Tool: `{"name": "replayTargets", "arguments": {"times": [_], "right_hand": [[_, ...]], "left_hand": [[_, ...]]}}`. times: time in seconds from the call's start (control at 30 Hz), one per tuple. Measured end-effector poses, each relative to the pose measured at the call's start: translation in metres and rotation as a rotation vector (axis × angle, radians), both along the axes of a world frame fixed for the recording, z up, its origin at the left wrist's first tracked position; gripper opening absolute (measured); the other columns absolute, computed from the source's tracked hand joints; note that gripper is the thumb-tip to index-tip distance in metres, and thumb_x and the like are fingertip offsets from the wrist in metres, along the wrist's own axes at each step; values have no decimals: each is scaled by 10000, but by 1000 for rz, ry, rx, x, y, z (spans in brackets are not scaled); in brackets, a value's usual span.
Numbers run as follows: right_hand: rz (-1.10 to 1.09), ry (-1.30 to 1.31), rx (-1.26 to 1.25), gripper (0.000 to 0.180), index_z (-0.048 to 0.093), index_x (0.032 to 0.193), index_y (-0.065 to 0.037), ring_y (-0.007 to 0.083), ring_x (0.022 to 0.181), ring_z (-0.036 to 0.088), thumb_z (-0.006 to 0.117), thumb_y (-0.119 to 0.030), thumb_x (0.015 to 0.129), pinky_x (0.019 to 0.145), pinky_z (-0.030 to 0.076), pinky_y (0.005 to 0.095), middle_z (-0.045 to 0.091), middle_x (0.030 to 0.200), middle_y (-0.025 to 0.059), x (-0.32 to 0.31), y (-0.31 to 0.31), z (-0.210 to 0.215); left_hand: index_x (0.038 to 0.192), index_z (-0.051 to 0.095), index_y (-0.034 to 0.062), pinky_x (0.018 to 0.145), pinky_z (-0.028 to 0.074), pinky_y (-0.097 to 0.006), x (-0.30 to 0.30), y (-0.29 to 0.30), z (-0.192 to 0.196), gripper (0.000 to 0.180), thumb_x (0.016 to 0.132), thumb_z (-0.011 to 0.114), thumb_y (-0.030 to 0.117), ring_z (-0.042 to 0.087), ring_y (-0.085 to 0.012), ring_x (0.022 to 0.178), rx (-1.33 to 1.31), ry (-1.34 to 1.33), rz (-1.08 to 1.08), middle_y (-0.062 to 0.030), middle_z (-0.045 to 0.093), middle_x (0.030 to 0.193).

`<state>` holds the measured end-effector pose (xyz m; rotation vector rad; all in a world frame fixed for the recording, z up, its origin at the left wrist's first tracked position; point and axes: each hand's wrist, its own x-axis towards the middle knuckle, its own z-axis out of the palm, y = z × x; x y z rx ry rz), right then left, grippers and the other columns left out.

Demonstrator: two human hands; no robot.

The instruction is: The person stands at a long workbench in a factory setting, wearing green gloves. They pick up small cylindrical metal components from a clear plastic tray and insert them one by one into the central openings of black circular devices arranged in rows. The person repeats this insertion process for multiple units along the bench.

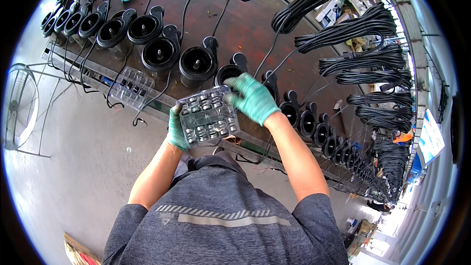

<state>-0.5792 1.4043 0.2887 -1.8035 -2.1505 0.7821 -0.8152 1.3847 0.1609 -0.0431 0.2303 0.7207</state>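
Left hand [176,130] grips tray [208,116] edge at 9 o'clock, right hand [251,98] pinching a part; likely next, seat it in housing [227,74].

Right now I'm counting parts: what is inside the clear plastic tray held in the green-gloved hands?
The clear plastic tray holds rows of small dark metal coil-like parts. The right hand covers its top right corner; those pockets are hidden.

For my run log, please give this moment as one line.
left hand: holds clear tray | right hand: reaching into tray | bench: row of black housings
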Motion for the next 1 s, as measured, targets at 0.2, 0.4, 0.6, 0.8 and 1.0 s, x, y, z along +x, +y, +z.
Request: {"name": "replayTargets", "arguments": {"times": [0.2, 0.4, 0.6, 0.8, 1.0], "right_hand": [[275, -320, -48, 639, 572, 1458, -126, 363, 1134, 685, 763, -379, 902, 935, 579, 466, 600, 1337, 163, 10, -28, 3], [146, -81, -159, 490, 642, 1363, -127, 352, 1126, 690, 757, -248, 902, 984, 553, 462, 663, 1298, 138, 38, -45, 9], [155, -82, -84, 452, 658, 1344, -132, 359, 1124, 684, 740, -264, 919, 976, 559, 460, 664, 1286, 147, 62, -68, 9], [102, -65, -46, 471, 624, 1340, -89, 381, 1093, 689, 731, -301, 933, 952, 562, 485, 658, 1259, 160, 73, -85, -4], [7, 74, -166, 445, 629, 1232, -44, 342, 1018, 717, 782, -261, 876, 900, 571, 445, 705, 1145, 182, 76, -86, -3]], "left_hand": [[1501, 541, 58, 1074, 530, -593, 23, -20, 1, 936, 806, 748, 649, 637, -397, 1272, -5, 2, -83, -211, 617, 1447], [1536, 500, 76, 1109, 512, -585, 48, -39, 13, 942, 789, 783, 575, 622, -391, 1304, 70, 8, -107, -199, 600, 1474], [1553, 481, 112, 1119, 504, -593, 71, -56, 24, 972, 756, 809, 564, 601, -388, 1332, 79, 11, -110, -187, 573, 1504], [1556, 477, 118, 1125, 499, -592, 83, -65, 21, 961, 755, 802, 539, 601, -392, 1329, 67, 17, -88, -190, 573, 1502], [1559, 474, 111, 1122, 499, -597, 84, -70, 24, 958, 766, 790, 546, 593, -400, 1336, 68, 29, -101, -192, 568, 1507]]}}
